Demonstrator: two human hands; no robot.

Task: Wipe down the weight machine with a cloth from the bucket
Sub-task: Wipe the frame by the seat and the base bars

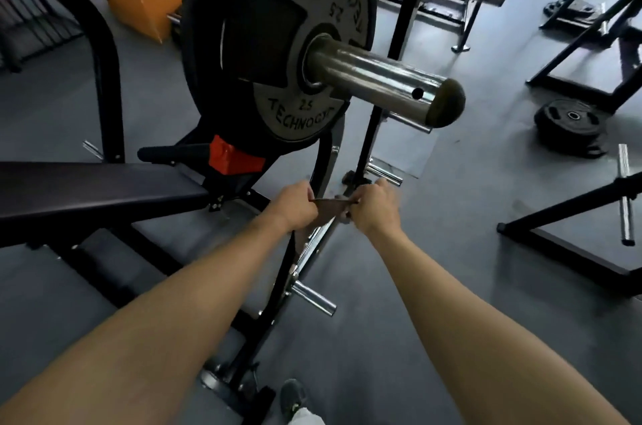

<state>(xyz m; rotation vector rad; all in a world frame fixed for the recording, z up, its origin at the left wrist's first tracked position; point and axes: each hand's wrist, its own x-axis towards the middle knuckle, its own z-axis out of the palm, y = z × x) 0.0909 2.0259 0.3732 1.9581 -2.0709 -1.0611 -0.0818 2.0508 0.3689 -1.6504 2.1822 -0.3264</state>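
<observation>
Cloth (331, 211) pinched taut in fingers (306, 191) of left hand (293, 205), right hand (377, 206); weight plate (278, 42) above.

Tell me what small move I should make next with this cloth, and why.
Probably lower the cloth onto the black peg post just beyond it and drag it along. The left hand and right hand pinch it taut between them, right by that post, so it looks ready to wipe.
</observation>
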